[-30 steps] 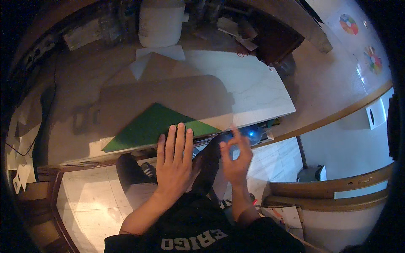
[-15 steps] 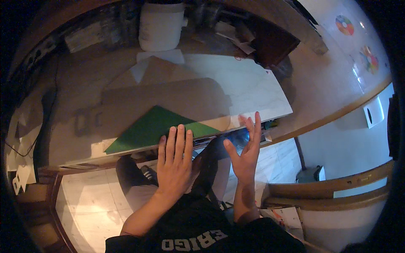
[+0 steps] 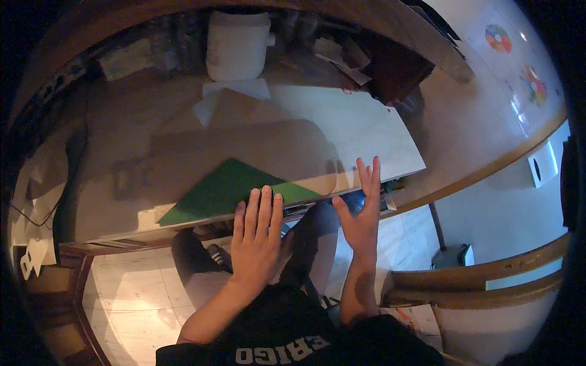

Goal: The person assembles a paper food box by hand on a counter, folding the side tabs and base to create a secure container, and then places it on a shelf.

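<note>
A green triangle of folded paper [image 3: 223,189] lies flat at the near edge of the desk [image 3: 360,122], its long side along that edge and its peak pointing away from me. My left hand [image 3: 256,235] is palm down with fingers stretched out, the fingertips resting at the paper's near side. To the right of the paper, my right hand [image 3: 361,222] is raised at the desk edge, thumb apart from the outstretched fingers, holding nothing.
A white cylindrical container [image 3: 237,46] stands at the back, with pale paper [image 3: 259,89] before it. Dark objects and loose papers [image 3: 342,58] crowd the back right. On the far left are a cable and white paper pieces [image 3: 39,253]. An open drawer space shows below the desk edge.
The whole view has shifted slightly, moving the desk and paper a little down and right. My right hand's fingers have drawn closer together; the left hand still rests at the paper.
</note>
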`<move>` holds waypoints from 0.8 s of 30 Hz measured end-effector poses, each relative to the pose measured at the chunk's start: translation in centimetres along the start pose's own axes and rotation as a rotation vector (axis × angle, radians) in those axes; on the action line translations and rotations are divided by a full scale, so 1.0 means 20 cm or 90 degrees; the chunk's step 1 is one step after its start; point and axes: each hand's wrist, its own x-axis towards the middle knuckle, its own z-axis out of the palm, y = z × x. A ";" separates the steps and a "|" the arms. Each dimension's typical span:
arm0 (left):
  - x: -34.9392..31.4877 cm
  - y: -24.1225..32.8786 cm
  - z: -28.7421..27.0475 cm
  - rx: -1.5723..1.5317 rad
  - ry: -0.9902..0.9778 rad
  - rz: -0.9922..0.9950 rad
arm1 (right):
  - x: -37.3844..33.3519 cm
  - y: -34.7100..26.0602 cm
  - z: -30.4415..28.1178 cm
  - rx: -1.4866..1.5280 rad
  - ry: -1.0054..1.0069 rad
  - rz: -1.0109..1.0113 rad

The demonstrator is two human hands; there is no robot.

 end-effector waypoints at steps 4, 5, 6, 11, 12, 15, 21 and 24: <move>0.00 -0.02 -0.01 0.021 0.002 -0.009 | -0.06 -0.17 0.07 -0.076 -0.137 -0.088; 0.01 -0.02 -0.02 0.038 -0.001 -0.008 | -0.07 -0.20 0.09 -0.085 -0.210 -0.170; 0.01 -0.01 -0.03 0.057 -0.005 -0.009 | -0.09 -0.20 0.14 -0.100 -0.230 -0.175; 0.02 -0.05 -0.04 -0.001 -0.001 0.023 | -0.18 -0.14 0.31 -0.135 -0.205 -0.198; 0.01 -0.06 -0.05 -0.035 -0.001 0.015 | -0.18 -0.13 0.32 -0.130 -0.197 -0.197; -0.04 -0.12 -0.11 -0.038 -0.012 -0.019 | -0.18 -0.15 0.34 -0.170 -0.200 -0.214; -0.23 -0.29 -0.21 0.044 0.010 -0.103 | -0.19 -0.15 0.32 -0.194 -0.207 -0.210; -0.32 -0.38 -0.29 0.098 0.025 -0.199 | -0.20 -0.13 0.32 -0.195 -0.199 -0.216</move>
